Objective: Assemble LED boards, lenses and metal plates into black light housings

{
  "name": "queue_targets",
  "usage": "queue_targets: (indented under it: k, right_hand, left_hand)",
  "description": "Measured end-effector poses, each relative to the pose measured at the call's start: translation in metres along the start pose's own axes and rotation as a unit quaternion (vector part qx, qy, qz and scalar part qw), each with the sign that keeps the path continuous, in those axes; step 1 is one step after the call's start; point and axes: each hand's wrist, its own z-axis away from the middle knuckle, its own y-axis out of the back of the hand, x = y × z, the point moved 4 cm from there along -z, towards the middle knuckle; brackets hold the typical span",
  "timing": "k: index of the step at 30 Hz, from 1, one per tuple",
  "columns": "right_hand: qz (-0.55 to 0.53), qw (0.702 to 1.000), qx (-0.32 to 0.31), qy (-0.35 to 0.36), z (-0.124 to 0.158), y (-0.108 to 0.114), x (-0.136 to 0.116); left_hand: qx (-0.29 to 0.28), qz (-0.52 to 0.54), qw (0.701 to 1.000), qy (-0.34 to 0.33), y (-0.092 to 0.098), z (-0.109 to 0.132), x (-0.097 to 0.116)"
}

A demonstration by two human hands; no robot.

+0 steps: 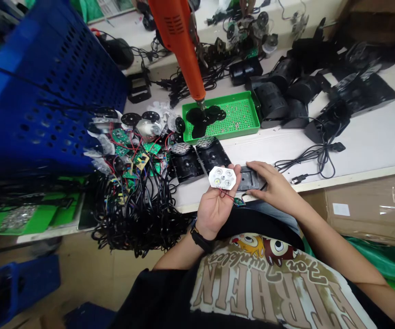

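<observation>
In my left hand (pixel 214 208), palm up, rests a white LED lamp plate (pixel 222 177) with several round lenses, one tinted yellow-green. Thin red and black wires run from it to a small green circuit board (pixel 239 201) hanging at the table edge. My right hand (pixel 272 185) grips a black plastic housing (pixel 248 179) from its right side, thumb and fingers on opposite edges. Just beyond my left fingers lie two black shells (pixel 214 155) with perforated round ends. Part of the housing is hidden behind my left fingers.
An orange electric screwdriver (pixel 180 50) hangs over a green tray (pixel 241 114) of small screws and black discs. Wired circuit boards and cables (pixel 132 183) pile up at left beside a blue crate (pixel 63 91). Black housings (pixel 272 100) and a coiled cable (pixel 320 157) lie at right.
</observation>
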Motion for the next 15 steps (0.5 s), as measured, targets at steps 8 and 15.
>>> queue_targets:
  k: [8, 15]
  right_hand:
    - [-0.003, 1.000, 0.013, 0.010, 0.001, -0.003, 0.003]
    - [-0.013, 0.997, 0.053, 0.049, 0.010, 0.010, -0.024]
  left_hand:
    - [-0.007, 0.026, 1.000, 0.007, 0.003, 0.001, -0.001]
    - [0.007, 0.011, 1.000, 0.014, 0.004, 0.001, -0.001]
